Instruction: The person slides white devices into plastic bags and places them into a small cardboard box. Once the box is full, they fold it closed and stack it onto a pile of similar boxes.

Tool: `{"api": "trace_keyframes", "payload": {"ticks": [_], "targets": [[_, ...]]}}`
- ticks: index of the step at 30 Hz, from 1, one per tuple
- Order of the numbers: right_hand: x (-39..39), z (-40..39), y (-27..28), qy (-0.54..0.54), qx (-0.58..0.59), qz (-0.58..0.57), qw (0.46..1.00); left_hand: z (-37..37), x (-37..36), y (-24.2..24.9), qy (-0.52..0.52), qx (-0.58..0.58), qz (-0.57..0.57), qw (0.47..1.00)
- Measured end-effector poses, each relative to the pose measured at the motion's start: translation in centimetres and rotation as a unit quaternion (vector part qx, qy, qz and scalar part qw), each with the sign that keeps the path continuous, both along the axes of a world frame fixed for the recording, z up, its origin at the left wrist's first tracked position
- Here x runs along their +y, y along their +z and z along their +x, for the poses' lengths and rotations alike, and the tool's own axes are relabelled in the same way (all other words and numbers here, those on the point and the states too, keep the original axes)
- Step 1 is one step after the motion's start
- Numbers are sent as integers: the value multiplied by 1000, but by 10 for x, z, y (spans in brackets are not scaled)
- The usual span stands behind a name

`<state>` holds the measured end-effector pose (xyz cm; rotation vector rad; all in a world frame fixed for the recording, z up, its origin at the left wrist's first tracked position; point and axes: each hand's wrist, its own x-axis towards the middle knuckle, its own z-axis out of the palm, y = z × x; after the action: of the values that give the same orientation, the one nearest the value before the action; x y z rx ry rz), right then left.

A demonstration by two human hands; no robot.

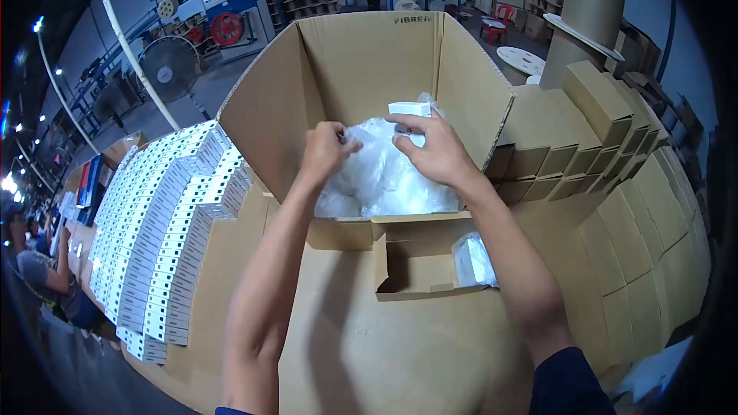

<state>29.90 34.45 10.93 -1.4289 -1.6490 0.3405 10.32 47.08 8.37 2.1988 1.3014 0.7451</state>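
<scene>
My left hand hovers over the clear plastic bags inside a large open carton, fingers apart and curled. My right hand is over the right side of the same bags, thumb and fingers apart, beside a small white box that lies on the plastic. Whether the fingers touch that box cannot be made out. In front of the carton, a small open cardboard box holds a plastic-wrapped white item at its right end, partly behind my right forearm.
Stacked white boxes stand on the left of the cardboard-covered table. Brown boxes are piled at the right, near a large spool. A person is at the far left; machines stand behind.
</scene>
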Motion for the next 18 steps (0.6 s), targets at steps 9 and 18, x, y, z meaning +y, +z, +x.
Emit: {"api": "trace_keyframes", "payload": {"ticks": [9,18], "targets": [[-21,-22,14,19,169,-2,985,-26,-88,61,-93,-266,36,959],[-172,-43,8,-7,306,80,949,-76,-245,38,-120,-555,-153,809]]}}
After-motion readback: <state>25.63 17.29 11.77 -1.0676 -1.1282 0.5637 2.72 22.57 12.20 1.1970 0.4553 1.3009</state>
